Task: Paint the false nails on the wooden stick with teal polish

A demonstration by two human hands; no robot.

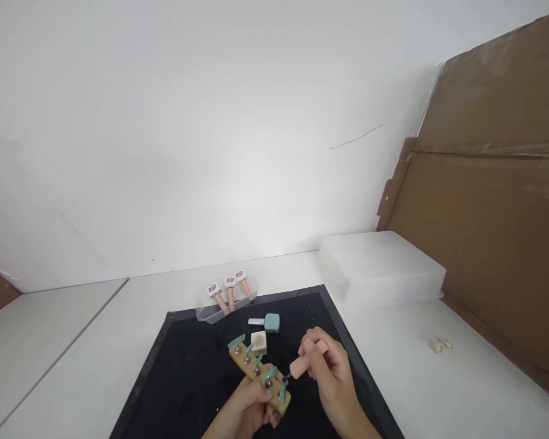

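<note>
White worktop [82, 338] before you. On it: black mat [190, 360]; translucent plastic box [384, 268] to your right, two small cream pieces [436, 346] nearer you. Clear tray [205, 314] overlaps mat's far edge. On mat: teal bottle [271, 323], whitish block [258, 343].

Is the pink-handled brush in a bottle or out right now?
Out: the right hand holds the pink-handled brush aloft, its dark tip bare close to a teal piece on the yellow holder.

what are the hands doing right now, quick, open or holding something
Left hand: closed, holding the yellowish bar with green nail tips on it.
Right hand: closed, holding the pink-handled brush.
</note>
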